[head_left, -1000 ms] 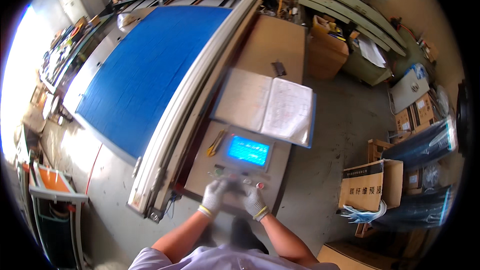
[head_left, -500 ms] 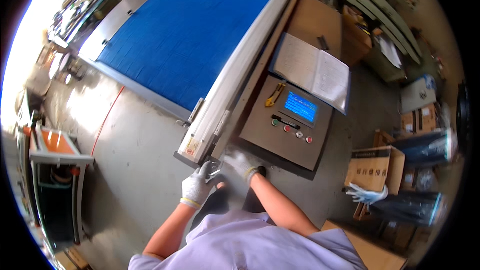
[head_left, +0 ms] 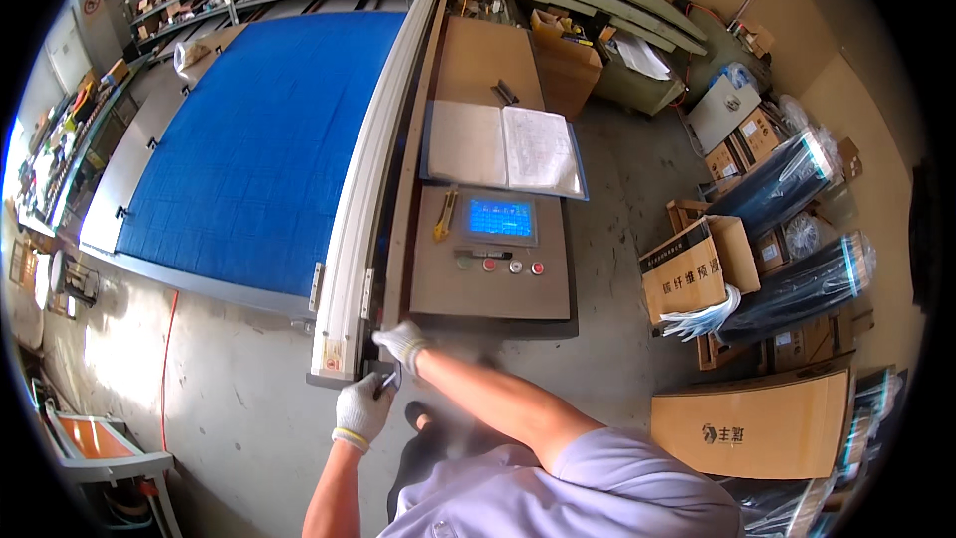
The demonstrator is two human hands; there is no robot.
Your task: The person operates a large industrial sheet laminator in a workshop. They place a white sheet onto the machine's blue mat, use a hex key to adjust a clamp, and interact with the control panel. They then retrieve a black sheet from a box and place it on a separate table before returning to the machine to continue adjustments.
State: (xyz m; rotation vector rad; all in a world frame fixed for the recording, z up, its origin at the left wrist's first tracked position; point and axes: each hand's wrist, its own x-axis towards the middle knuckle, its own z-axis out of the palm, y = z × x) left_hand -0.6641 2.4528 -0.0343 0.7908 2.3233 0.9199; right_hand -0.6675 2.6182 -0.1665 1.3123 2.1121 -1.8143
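Observation:
My left hand (head_left: 361, 410), in a white knit glove with a yellow-banded cuff, is closed round a small shiny metal piece (head_left: 387, 380) at the near end of the long white rail (head_left: 360, 194). The piece's kind is too small to tell. Just above and to the right, my right hand (head_left: 401, 344), also gloved, reaches across to the dark edge beside the rail; its fingers are slightly smeared. Left of the rail spreads a blue sheet-covered bed (head_left: 261, 154). Right of it stands a grey control panel (head_left: 488, 294) with a lit blue screen (head_left: 500, 220) and several push buttons.
An open binder (head_left: 506, 146) lies above the screen, with a yellow cutter (head_left: 444, 216) below it. Cardboard boxes (head_left: 687, 279), white gloves (head_left: 702, 317) and plastic-wrapped dark rolls (head_left: 797, 289) stand at the right. A small cart (head_left: 110, 463) is at the lower left, near a red floor line (head_left: 168, 369).
My view has swung to the right. My right hand has come from lower right of the rail's end up against its edge; my left hand stays closed at that end.

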